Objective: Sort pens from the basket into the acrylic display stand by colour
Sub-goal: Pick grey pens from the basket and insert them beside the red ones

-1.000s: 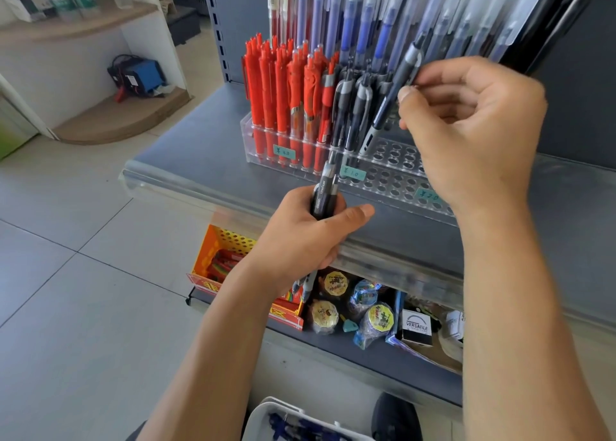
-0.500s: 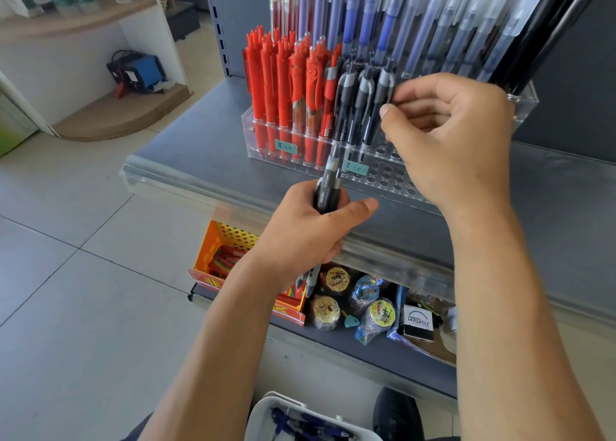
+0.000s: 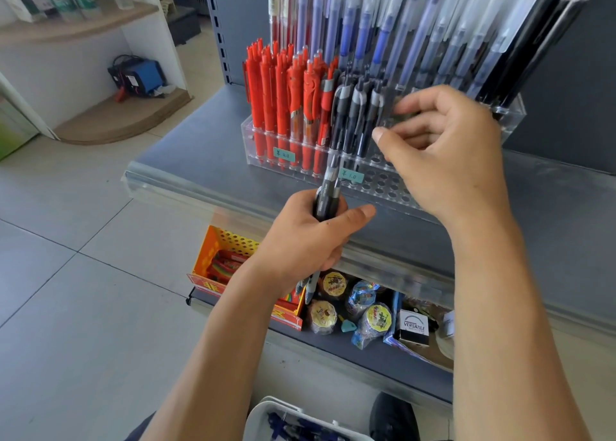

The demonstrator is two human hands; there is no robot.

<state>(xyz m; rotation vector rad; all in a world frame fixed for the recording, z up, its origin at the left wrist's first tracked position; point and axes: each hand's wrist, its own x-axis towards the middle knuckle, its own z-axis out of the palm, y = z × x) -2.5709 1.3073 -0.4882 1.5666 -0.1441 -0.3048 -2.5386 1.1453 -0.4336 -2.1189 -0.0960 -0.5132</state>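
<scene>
The clear acrylic stand sits on the grey shelf. Its front rows hold several red pens on the left and three black pens beside them. Blue and black capped pens fill the back row. My left hand grips a bundle of black pens just in front of the stand. My right hand hovers to the right of the standing black pens, blurred, thumb and fingers apart with nothing seen between them. A white basket with blue pens is at the bottom edge.
Empty holes lie in the stand's front right part under my right hand. The lower shelf holds an orange box, tape rolls and a small black-and-white box. A white shelf unit with a blue device stands far left.
My right hand set a black pen into the stand beside the other black ones, let it go and drew back slightly. My left hand kept its bundle and barely moved.
</scene>
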